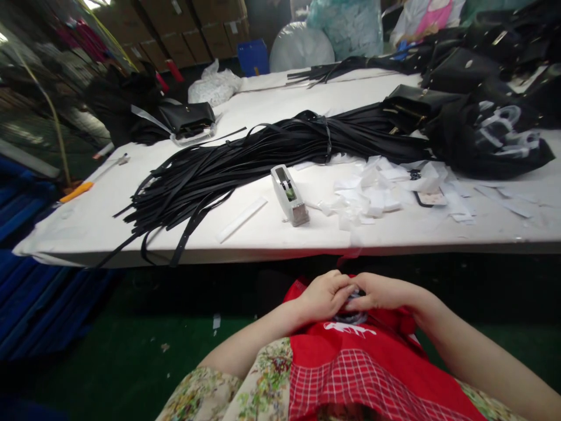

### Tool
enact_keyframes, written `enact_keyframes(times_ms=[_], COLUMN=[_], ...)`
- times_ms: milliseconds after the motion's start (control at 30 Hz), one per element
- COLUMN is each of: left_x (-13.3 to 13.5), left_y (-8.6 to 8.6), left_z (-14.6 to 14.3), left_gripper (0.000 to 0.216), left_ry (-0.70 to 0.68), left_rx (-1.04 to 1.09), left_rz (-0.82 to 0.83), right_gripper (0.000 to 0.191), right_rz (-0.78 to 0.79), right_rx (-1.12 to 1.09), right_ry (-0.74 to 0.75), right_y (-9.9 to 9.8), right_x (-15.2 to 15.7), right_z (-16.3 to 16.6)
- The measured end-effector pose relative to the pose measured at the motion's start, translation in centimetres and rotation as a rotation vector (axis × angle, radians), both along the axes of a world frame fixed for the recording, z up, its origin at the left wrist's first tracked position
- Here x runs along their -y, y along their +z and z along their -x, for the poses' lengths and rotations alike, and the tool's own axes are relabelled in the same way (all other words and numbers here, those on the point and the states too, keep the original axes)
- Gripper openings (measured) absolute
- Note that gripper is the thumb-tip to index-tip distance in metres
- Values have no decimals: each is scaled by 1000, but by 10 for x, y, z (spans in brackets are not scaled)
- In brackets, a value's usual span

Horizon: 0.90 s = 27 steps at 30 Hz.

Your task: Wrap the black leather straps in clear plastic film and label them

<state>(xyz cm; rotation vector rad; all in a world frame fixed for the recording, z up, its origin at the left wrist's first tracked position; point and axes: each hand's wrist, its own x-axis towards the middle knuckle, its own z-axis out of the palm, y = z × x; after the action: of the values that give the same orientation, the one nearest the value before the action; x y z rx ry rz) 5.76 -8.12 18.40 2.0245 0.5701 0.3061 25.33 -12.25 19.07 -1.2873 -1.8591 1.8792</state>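
Note:
My left hand [325, 294] and my right hand [380, 291] meet in front of the red apron [372, 365], below the table's front edge. Both have curled fingers around a small dark and grey bundle [353, 317]; my fingers cover most of it, so its kind is unclear. On the table ahead stands a tape dispenser [290, 196]. Behind it stretches a long bundle of black straps [263, 146], tied near its middle, with some loose ends hanging over the front edge. A flat white strip [242, 220] lies left of the dispenser.
Scraps of white paper [372, 190] are heaped right of the dispenser. Black bags [460, 73] pile up at the right, and another black bag [186, 118] lies at the left. An orange-handled tool [76, 192] rests near the left edge. Blue stacked pallets [26, 304] stand at the left.

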Motion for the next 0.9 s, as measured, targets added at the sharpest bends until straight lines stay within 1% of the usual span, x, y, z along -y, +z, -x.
enact_keyframes(times_ms=[100, 200, 300, 400, 500, 633, 700, 800, 900], left_x=[2, 3, 5, 4, -2, -10, -12, -14, -11], left_y=[-10, -22, -31, -36, -38, -38, -37, -33, -29], left_z=[10, 17, 21, 24, 26, 25, 23, 20, 15], left_gripper=[35, 33, 33, 39, 48, 58, 60, 60, 62], left_ry=[41, 155, 268, 316, 284, 275, 268, 220, 164], left_rx=[-11, -17, -4, 2, 19, 25, 20, 6, -36], left_rz=[97, 252, 376, 435, 535, 661, 686, 718, 678], right_gripper=[39, 38, 34, 32, 34, 30, 28, 29, 30], right_rz=[-5, -58, -112, -184, -271, -358, -382, -405, -432], right_rx=[-13, 61, 174, 255, 378, 517, 559, 617, 693], right_ry=[9, -28, -122, -288, -474, -658, -720, -804, -885], right_y=[-12, -19, -14, -6, -6, -15, -21, -26, -30], right_x=[-1, -4, -15, -27, -32, -24, -17, -7, 1], right_z=[12, 17, 8, -13, -38, -67, -79, -100, -124])
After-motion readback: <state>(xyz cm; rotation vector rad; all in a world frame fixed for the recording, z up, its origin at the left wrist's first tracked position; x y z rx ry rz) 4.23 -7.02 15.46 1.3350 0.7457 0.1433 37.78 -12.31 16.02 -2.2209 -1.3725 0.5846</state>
